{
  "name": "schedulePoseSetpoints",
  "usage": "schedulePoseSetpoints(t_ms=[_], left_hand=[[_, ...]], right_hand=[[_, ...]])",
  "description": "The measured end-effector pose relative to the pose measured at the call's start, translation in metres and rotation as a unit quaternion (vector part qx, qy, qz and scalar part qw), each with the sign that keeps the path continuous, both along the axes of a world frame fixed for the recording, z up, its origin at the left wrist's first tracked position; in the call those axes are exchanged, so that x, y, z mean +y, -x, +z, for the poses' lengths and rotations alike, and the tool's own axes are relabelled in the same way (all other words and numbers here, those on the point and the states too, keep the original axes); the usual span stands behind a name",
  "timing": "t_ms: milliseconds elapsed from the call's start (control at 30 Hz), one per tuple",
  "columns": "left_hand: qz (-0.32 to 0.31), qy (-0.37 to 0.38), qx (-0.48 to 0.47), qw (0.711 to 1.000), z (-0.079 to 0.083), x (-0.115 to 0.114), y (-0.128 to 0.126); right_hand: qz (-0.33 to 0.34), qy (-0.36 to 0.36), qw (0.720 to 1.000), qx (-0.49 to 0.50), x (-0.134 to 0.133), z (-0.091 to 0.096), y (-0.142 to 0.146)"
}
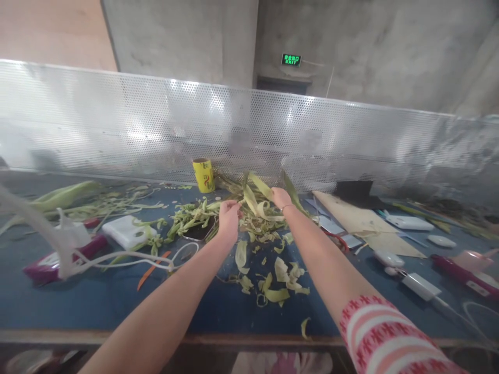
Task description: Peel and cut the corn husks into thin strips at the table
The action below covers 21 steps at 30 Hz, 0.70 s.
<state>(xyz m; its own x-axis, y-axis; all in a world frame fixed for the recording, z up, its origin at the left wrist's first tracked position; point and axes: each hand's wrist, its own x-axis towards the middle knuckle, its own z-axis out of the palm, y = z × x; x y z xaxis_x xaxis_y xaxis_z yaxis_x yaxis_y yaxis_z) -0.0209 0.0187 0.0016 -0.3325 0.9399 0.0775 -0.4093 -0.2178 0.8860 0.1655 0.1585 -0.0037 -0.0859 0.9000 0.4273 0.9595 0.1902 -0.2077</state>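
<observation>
Both my arms reach forward over a dark blue table (93,298). My left hand (228,218) is closed, pinching pale green leaf strips at the edge of a heap of green plant trimmings (257,213). Just right of it, my right hand (280,198) is closed round long leaves from the same heap. Cut leaf scraps (278,280) lie scattered on the table below my hands. A second bunch of green stalks (187,215) lies left of my left hand.
A yellow roll (203,175) stands by the perforated metal screen (156,124) at the back. Left: a white box (127,231), white cable (117,257), purple tool (50,262), long stalks (64,196). Right: cardboard sheet (366,223), white devices (409,222), pink tool (463,272).
</observation>
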Motion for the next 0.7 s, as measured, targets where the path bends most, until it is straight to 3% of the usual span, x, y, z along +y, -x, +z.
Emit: schedulePoseSetpoints(t_ms=[133, 233, 400, 533, 633, 700], left_hand=[[0.006, 0.000, 0.017, 1.000, -0.003, 0.004, 0.002], [-0.002, -0.002, 0.021, 1.000, -0.004, 0.006, 0.003], [-0.093, 0.004, 0.003, 0.996, -0.003, 0.003, 0.000], [-0.188, 0.024, 0.006, 0.982, -0.003, -0.001, -0.007], [-0.291, 0.066, 0.007, 0.954, -0.001, -0.007, -0.012], [-0.357, 0.075, 0.021, 0.931, 0.000, -0.013, -0.014]], right_hand=[[-0.042, -0.066, 0.994, 0.070, -0.010, 0.023, -0.020], [-0.026, -0.096, 0.990, 0.105, -0.020, 0.039, -0.036], [0.121, -0.132, 0.963, 0.203, -0.051, 0.040, -0.056], [0.162, -0.136, 0.966, 0.145, -0.078, 0.032, -0.058], [0.282, -0.182, 0.942, 0.029, -0.095, 0.029, -0.052], [0.322, -0.199, 0.925, -0.032, -0.103, 0.028, -0.047]])
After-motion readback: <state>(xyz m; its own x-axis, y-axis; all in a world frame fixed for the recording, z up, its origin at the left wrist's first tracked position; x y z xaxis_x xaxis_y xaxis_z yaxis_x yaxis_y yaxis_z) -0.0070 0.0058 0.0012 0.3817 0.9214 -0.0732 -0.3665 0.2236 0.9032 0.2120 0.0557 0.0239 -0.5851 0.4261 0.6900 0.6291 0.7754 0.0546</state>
